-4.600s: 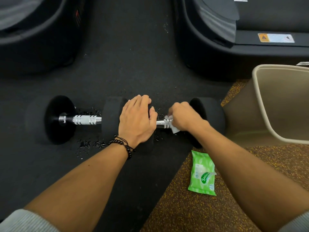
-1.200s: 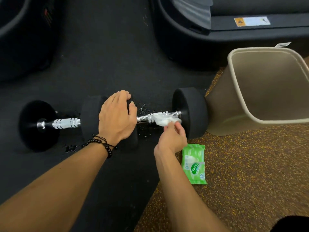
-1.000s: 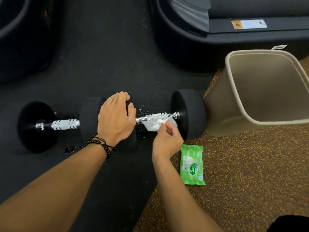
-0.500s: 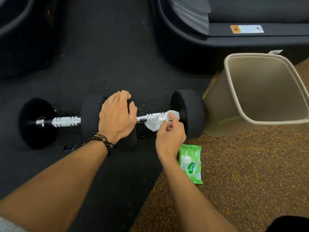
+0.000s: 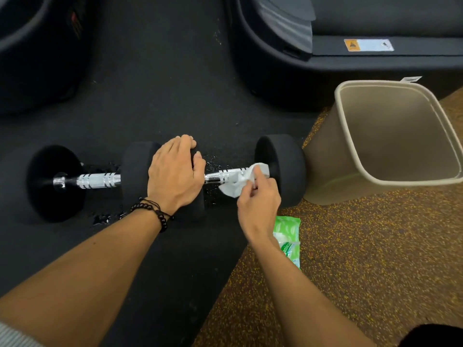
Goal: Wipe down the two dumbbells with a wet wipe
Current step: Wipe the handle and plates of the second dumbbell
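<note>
Wipe [image 5: 238,181] now bunched in right hand [image 5: 259,201], dumbbell [image 5: 280,169] axis left-right

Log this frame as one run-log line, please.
step: wiping right dumbbell handle | right hand: pinches wet wipe | left hand: rests on inner weight | left dumbbell: untouched

Black rubber floor [image 5: 155,78], speckled brown flooring [image 5: 363,246], beige bin [image 5: 325,161], dark machine base [image 5: 288,71]

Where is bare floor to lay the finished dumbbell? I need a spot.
Free: black mat beyond both dumbbells, and speckled floor right of the wipes pack. Crowded: between the right dumbbell and bin.
</note>
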Motion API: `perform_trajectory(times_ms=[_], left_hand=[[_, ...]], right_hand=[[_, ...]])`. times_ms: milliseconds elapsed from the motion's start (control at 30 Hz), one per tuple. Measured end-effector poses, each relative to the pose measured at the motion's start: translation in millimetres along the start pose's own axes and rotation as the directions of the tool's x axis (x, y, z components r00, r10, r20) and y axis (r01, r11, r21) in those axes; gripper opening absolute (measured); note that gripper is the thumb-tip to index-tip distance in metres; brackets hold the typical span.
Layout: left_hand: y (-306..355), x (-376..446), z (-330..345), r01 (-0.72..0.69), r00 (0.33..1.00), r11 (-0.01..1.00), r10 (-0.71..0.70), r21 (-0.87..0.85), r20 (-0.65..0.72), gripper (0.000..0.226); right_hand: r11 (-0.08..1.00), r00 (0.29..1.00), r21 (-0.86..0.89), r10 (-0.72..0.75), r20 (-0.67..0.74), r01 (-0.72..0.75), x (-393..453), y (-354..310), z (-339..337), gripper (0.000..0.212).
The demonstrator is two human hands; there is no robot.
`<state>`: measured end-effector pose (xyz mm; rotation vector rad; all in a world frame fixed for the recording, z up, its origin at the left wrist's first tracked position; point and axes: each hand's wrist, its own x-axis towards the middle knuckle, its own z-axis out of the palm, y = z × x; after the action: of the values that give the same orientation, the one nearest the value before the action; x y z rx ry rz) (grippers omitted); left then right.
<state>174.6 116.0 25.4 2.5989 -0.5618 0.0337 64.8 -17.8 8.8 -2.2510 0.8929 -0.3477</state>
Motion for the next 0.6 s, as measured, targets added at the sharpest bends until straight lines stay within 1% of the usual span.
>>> perform_trajectory(times_ms=[33, 100, 133, 167, 200, 233, 300, 333, 367, 400, 467, 533, 600], left_hand=[[0.7, -0.5, -0.5, 0.003, 1.0, 1.0, -0.003, 0.001, 0.0, 0.03], [2.2, -2.6, -1.1, -0.001, 1.0, 1.0, 0.001, 0.0, -0.011, 0.03], [2.1, -2.9, -1.1, -0.004, 1.0, 1.0, 0.004, -0.002, -0.015, 0.03], [2.2, -3.4, -1.1, -0.005, 1.0, 1.0, 0.005, -0.002, -0.016, 0.03], [2.1, -4.3, -0.9, -0.005, 1.0, 1.0, 0.005, -0.003, -0.014, 0.03], [2.4, -5.3, -1.2, -0.006, 1.0, 1.0, 0.006, -0.003, -0.013, 0.03], [2.8, -8.4, -1.2, -0.009, 1.0, 1.0, 0.009, -0.004, -0.015, 0.033], [2.1, -10.1, -1.3, -0.011, 1.0, 1.0, 0.011, -0.002, -0.016, 0.035], [2.0, -11.8, -0.4, -0.013, 1.0, 1.0, 0.013, -0.002, -0.012, 0.036], [1.7, -13.1, 0.3, -0.013, 1.0, 1.0, 0.013, -0.002, -0.008, 0.037], [1.9, -16.3, 0.4, -0.013, 1.0, 1.0, 0.013, 0.004, 0.003, 0.038], [3.0, -19.9, -0.5, -0.021, 1.0, 1.0, 0.02, 0.022, 0.014, 0.039], [4.2, -23.7, -1.7, -0.031, 0.999, 0.999, 0.03, 0.044, 0.026, 0.042]], right_hand=[[0.998, 0.999, -0.057, 0.019, 0.027, -0.018, 5.8, -4.1, -1.5, 0.035], [0.985, 0.983, -0.15, 0.106, 0.148, -0.084, 12.8, -12.9, -2.6, 0.034], [0.982, 0.97, -0.177, 0.111, 0.217, -0.073, 14.4, -17.8, -2.6, 0.03], [0.982, 0.961, -0.188, 0.075, 0.267, -0.024, 15.1, -22.6, -3.3, 0.022], [0.982, 0.957, -0.189, 0.029, 0.287, 0.027, 15.9, -26.8, -5.3, 0.016], [0.98, 0.961, -0.191, 0.004, 0.278, 0.051, 18.6, -29.5, -8.0, 0.013], [0.974, 0.97, -0.227, 0.049, 0.238, 0.006, 27.6, -30.1, -14.4, 0.019], [0.964, 0.964, -0.264, 0.086, 0.253, -0.017, 30.2, -30.4, -17.0, 0.023], [0.949, 0.948, -0.314, 0.104, 0.302, -0.003, 30.6, -30.8, -18.9, 0.028], [0.936, 0.928, -0.35, 0.094, 0.362, 0.041, 29.1, -31.8, -19.2, 0.03], [0.935, 0.899, -0.337, 0.047, 0.436, 0.114, 25.8, -33.9, -20.7, 0.024], [0.944, 0.893, -0.306, 0.029, 0.45, 0.124, 25.6, -34.3, -25.1, 0.022], [0.942, 0.896, -0.316, 0.04, 0.443, 0.114, 26.1, -31.3, -31.0, 0.028]])
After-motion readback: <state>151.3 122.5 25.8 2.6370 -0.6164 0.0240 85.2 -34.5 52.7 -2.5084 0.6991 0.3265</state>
